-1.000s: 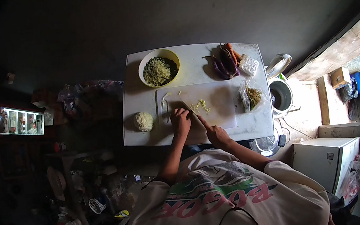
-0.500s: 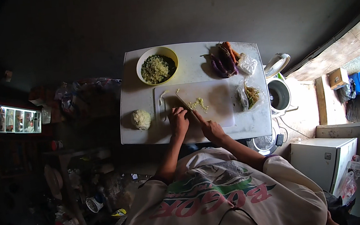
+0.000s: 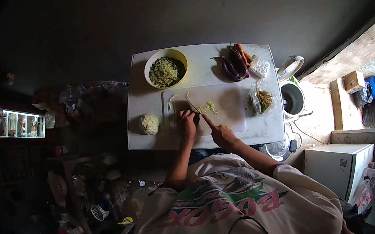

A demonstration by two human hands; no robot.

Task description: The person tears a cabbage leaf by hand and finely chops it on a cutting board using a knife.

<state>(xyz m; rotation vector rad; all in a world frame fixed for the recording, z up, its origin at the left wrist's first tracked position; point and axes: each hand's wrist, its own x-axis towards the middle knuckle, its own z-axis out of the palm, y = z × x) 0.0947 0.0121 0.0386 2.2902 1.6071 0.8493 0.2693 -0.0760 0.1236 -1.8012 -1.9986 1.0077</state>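
Knife [image 3: 194, 105] blade angled across the white cutting board [image 3: 229, 112], tip toward the far left — right hand [image 3: 221, 135] clenched around its handle. Chopped greens [image 3: 209, 108] sit just beside the blade. Left hand [image 3: 187, 122] presses down at the board's near-left, fingers curled. Farther off — yellow bowl [image 3: 166, 71] of chopped vegetable, eggplants [image 3: 232, 67] far right.

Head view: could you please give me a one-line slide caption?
Right hand holds a knife over chopped greens on a white cutting board, left hand alongside.

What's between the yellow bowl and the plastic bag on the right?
In the head view, between the yellow bowl and plastic bag lies the white cutting board, mostly bare there.
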